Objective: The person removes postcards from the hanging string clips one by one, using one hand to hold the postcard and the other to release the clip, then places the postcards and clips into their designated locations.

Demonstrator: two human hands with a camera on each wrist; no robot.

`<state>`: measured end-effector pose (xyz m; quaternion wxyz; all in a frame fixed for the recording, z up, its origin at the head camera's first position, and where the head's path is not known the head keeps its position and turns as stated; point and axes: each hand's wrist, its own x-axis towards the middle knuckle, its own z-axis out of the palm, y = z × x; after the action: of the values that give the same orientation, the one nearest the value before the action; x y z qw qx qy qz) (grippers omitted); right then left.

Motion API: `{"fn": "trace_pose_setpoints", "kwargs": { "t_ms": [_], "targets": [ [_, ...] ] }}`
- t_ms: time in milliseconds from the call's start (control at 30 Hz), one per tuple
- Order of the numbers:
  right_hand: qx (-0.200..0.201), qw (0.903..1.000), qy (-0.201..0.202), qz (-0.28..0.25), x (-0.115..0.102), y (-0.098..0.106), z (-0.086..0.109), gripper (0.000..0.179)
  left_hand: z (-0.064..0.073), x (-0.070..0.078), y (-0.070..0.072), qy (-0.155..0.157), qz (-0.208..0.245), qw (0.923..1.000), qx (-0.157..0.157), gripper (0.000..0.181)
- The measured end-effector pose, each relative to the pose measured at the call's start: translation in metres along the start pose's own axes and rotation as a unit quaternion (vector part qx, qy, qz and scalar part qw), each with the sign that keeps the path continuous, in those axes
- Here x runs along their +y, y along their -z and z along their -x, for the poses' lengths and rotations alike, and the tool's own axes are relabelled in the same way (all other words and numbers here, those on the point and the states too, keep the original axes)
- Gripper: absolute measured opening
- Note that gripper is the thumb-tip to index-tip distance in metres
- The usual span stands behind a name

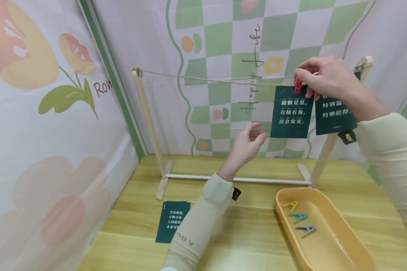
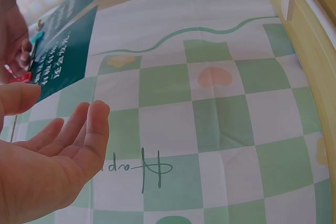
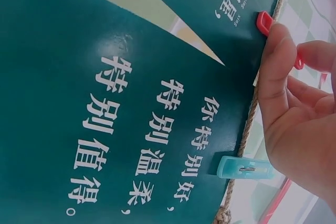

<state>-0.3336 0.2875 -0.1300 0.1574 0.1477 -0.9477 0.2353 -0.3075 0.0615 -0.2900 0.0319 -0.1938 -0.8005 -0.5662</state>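
**Head view: a red peg pinched at the string**

Head view, left to right: a dark green card [image 1: 172, 221] lies flat on the surface [image 1: 251, 241], partly under the left sleeve; the left hand [image 1: 247, 145] hangs in the air below the string [image 1: 203, 79], fingers loosely curled, holding nothing; the left wrist view shows its palm open and its fingers relaxed; a wooden frame [image 1: 148, 124] stands on the surface with the string stretched between its two posts; a yellow tray [image 1: 329, 241] sits at the right front with three pegs [image 1: 300, 218] in it, yellow, teal and grey; a second card [image 1: 291, 111] hangs from the string; the right hand [image 1: 325, 77] pinches a red peg [image 1: 297, 85] at this card's top edge on the string; a third card [image 1: 335, 114] hangs just beside it, partly behind the hand; the right wrist view shows a teal peg [image 3: 245, 167] clipping that third card to the string, and the fingertips [image 3: 278, 51] touching the red peg.
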Motion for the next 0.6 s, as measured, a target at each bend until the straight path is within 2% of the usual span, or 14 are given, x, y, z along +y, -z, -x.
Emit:
{"fn": "trace_pose_setpoints", "kwargs": {
  "t_ms": [233,400,600],
  "targets": [
    [0.005,1.0000,0.002,0.006,-0.001,0.003,-0.001,0.048,-0.005,0.006,-0.001,-0.008,-0.018,0.9997,-0.011,0.037],
    [0.002,1.0000,0.003,-0.001,-0.001,0.002,-0.001,0.047,-0.007,0.010,-0.006,-0.004,-0.012,0.9997,-0.022,0.039],
    [-0.002,1.0000,0.006,0.005,0.000,0.002,-0.002,0.049,-0.011,0.012,-0.013,0.013,0.005,0.9999,-0.003,0.037]
  ]
}}
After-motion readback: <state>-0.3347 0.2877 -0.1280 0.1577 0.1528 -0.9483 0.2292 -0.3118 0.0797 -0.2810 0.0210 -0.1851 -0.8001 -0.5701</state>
